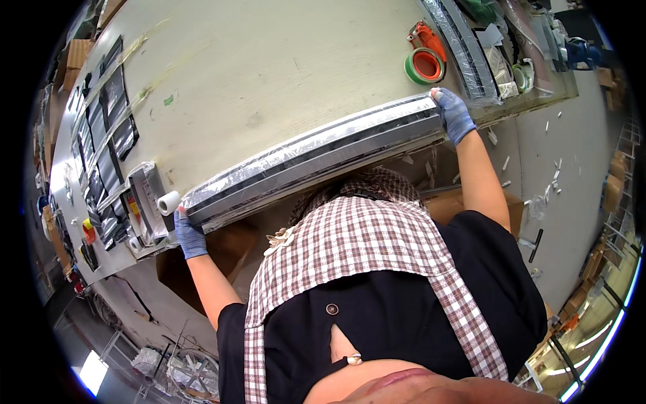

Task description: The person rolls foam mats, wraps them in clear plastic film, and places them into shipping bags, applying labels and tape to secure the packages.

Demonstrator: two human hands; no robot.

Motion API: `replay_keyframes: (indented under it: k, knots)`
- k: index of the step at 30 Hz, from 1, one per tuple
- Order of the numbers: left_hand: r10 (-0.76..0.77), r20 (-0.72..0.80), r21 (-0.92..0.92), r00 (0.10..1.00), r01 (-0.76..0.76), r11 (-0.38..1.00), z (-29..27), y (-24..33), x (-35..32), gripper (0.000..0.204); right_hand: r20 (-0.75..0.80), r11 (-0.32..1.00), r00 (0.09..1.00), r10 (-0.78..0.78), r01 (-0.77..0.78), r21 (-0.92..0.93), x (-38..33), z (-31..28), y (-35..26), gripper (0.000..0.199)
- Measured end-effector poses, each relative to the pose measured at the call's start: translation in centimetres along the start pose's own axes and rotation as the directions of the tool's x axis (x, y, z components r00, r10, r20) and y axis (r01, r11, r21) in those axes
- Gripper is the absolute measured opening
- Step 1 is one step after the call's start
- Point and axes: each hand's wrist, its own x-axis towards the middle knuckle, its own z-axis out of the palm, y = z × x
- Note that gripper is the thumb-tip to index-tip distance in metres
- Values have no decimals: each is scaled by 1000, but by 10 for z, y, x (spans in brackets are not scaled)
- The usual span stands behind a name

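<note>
Bundle: a long plastic-wrapped bundle of metal strips (316, 156) lies across the near edge of your table (256, 67).
Left hand: your gloved left hand (189, 236) clasps the bundle's left end, fingers curled around it, forearm reaching straight up from below.
Right hand: your gloved right hand (454, 116) grips the right end, fingers wrapped over it, arm stretched out.
Nearby: a green tape roll (425, 66) sits behind; a white roll (169, 202) sits just beside your left hand.

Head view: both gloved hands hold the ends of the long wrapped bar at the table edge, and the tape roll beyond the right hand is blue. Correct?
Not quite: in the head view the tape roll is green with an orange holder, not blue. Left hand and right hand do hold the wrapped bar ends.
</note>
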Motion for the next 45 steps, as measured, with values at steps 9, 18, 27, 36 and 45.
replay_keyframes:
  k: [9,18,27,36,45]
  knots:
    - [-90,56,-127,994,96,987,-19,-4,4,54,300,999,953,27,-40,37,-25,-45,-10,14]
    - [269,-28,914,963,-84,397,-28,15,24,54,29,897,936,-352,346,-274,-15,-42,17,17]
    - [92,-56,245,994,-76,967,-20,1,-14,23,166,903,953,-253,295,-313,-31,-48,43,39]
    - [590,41,818,806,-366,443,-26,-6,-9,21,13,807,917,-398,357,-471,10,-86,68,34]
    - [367,-106,717,924,-185,672,16,16,-33,18,-169,909,930,-325,258,-327,27,-93,76,41]
